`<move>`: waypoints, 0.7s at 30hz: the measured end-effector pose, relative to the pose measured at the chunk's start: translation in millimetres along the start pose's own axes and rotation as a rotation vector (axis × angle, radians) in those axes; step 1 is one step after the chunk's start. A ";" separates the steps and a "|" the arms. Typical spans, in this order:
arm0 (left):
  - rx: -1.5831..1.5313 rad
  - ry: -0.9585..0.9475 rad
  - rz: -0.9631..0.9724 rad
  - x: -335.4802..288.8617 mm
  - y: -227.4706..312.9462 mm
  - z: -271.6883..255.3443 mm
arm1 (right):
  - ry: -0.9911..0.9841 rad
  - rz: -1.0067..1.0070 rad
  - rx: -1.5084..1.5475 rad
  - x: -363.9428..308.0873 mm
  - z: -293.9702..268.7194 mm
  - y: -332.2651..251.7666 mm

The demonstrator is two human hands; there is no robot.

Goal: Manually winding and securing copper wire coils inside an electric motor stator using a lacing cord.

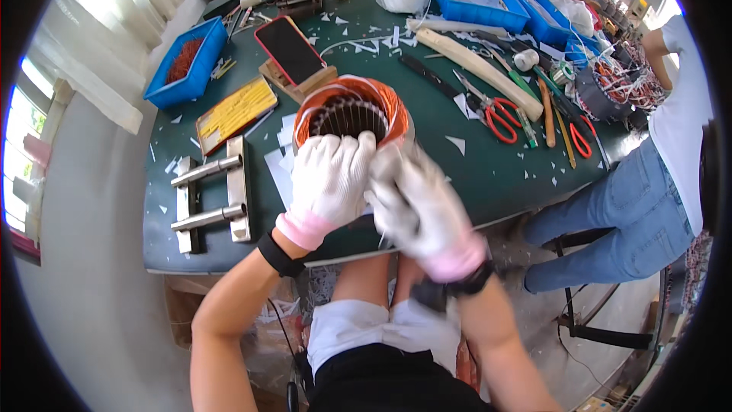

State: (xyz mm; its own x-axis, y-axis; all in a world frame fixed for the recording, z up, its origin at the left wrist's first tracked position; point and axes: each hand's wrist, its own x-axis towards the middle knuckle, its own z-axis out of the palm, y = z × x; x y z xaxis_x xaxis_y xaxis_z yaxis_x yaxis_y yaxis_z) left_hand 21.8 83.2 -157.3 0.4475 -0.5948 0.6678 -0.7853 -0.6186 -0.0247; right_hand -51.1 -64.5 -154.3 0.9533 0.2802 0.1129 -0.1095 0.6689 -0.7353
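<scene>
A motor stator (395, 111) stands on the green table near its front edge. Orange copper windings ring its open bore, and dark slots line the inside. My left hand (328, 172), in a white glove with a pink cuff, grips the stator's near rim with its fingers curled over into the bore. Just right of it, my right hand (419, 202) is gloved the same way and smeared by motion. It is close to the stator's near right side; its fingers are too blurred to show what they hold, if anything.
Left of the stator are a metal frame with two rods (210, 217), a yellow case (236, 114) and a blue bin (187, 61). Behind it a phone (290, 49) leans on a wooden block. Red-handled scissors (499, 118) lie right. A person in jeans (618, 221) stands at the right.
</scene>
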 end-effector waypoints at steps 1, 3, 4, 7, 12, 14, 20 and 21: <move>0.047 -0.019 0.017 -1.7 -3.2 2.5 | 0.039 0.002 0.350 -15.4 -12.3 34.0; 0.029 -0.045 0.029 -6.5 4.5 0.8 | 0.200 -0.137 -0.327 -29.7 -9.9 28.4; -0.047 -0.045 0.028 -4.3 4.2 -7.4 | 0.158 -0.042 -0.221 -24.0 -13.2 10.6; -0.185 0.029 0.061 5.7 -5.6 -6.4 | 0.067 0.046 -0.069 26.7 -43.6 -39.3; -0.236 -0.045 -0.094 13.4 6.3 -8.6 | 0.345 -0.151 -1.161 6.5 -81.9 -69.1; -0.248 -0.069 -0.101 19.2 6.5 -11.7 | 0.822 -0.347 -1.916 -21.7 -87.4 -51.9; -0.214 -0.052 0.010 22.7 -9.9 -15.7 | 0.495 -0.609 -1.383 -27.2 -16.5 4.7; -0.217 -0.070 -0.037 23.0 -6.3 -17.2 | 0.495 -0.695 -1.442 -17.3 -16.9 13.2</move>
State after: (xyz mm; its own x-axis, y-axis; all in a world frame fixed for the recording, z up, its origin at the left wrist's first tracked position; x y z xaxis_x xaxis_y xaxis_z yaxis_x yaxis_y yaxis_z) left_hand 29.7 82.3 -129.0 0.5005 -0.6126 0.6117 -0.8380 -0.5203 0.1645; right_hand -64.3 -72.1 -177.3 0.7281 -0.1943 0.6574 0.4054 -0.6512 -0.6415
